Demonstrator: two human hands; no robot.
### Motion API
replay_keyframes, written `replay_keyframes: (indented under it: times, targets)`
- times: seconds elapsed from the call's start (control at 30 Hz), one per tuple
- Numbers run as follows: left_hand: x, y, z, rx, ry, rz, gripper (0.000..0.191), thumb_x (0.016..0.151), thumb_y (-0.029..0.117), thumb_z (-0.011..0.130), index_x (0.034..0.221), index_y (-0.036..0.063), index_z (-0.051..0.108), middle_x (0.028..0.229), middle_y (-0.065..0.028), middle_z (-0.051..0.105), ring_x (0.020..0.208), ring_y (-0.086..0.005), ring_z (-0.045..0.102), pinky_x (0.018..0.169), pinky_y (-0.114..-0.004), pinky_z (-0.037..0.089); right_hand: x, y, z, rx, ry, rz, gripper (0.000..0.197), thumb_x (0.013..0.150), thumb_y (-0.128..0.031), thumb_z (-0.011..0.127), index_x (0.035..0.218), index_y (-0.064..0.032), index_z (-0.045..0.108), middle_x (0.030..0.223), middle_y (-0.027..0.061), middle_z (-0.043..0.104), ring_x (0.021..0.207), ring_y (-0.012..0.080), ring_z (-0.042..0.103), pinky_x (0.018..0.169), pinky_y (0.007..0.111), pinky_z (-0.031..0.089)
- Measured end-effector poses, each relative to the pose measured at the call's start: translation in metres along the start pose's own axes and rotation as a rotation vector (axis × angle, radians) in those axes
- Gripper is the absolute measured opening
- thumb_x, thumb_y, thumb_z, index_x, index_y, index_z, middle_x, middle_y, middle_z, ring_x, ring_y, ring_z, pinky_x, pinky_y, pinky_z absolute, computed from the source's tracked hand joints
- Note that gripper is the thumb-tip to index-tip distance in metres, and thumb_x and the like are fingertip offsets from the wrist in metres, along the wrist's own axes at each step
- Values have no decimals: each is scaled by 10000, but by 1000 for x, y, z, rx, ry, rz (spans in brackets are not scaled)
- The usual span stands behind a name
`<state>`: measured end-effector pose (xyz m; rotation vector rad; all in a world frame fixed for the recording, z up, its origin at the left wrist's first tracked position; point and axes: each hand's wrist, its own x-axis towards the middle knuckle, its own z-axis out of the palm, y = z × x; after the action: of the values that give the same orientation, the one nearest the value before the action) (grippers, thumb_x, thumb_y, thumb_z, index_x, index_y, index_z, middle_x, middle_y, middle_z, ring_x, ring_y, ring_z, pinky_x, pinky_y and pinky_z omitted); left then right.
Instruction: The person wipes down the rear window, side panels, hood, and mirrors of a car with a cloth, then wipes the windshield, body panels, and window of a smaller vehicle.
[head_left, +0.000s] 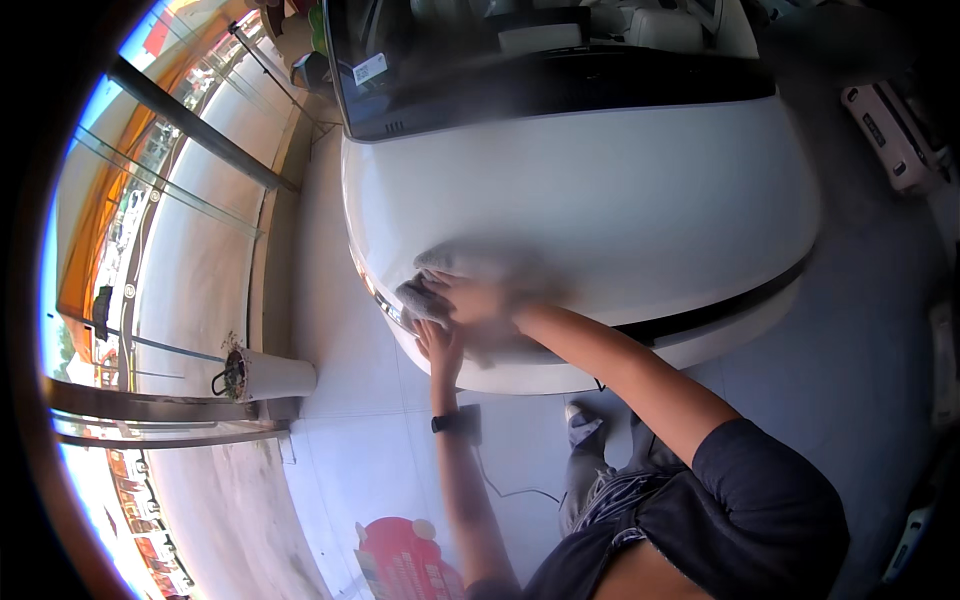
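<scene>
A white car's hood (592, 202) spreads before me, with a dark strip (712, 304) along its front edge. My right hand (471, 298) presses a bunched grey cloth (421, 294) onto the hood's front corner, at the left of the picture. Just below it, my left hand (441, 346) touches the cloth's lower edge with its fingertips; whether it grips the cloth is not clear. A dark band (444, 424) circles my left wrist. A blurred patch hides part of the right hand and the bodywork beside it.
The windshield (450, 82) bears a printed sticker. A white planter (277, 375) stands left, by the glass front and its metal post (202, 124). A cable (517, 493) and a red sign (409, 559) are below. A pink suitcase-like case (889, 139) is at right.
</scene>
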<state>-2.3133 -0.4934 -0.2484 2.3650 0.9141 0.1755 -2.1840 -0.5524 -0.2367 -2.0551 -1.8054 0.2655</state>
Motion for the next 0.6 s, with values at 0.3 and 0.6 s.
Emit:
replay_keyframes:
  times: [0.3, 0.6]
  targets:
    - [67, 62, -41, 168, -123, 123, 736, 749, 358, 454, 1278, 17, 74, 1344, -167, 38, 1235, -336, -54, 980, -433, 8, 31, 42, -45, 381, 286, 116, 455, 728, -166, 440, 1176, -96, 397, 1293, 128, 241, 1233, 266, 114, 992, 341, 165]
    - [108, 180, 0, 196, -103, 340, 791, 754, 473, 418, 1284, 29, 35, 1352, -139, 10, 1238, -309, -79, 976, -428, -29, -47, 119, -156, 279, 326, 324, 639, 644, -189, 536, 1224, -59, 301, 1343, 147, 70, 1227, 262, 152, 985, 322, 197]
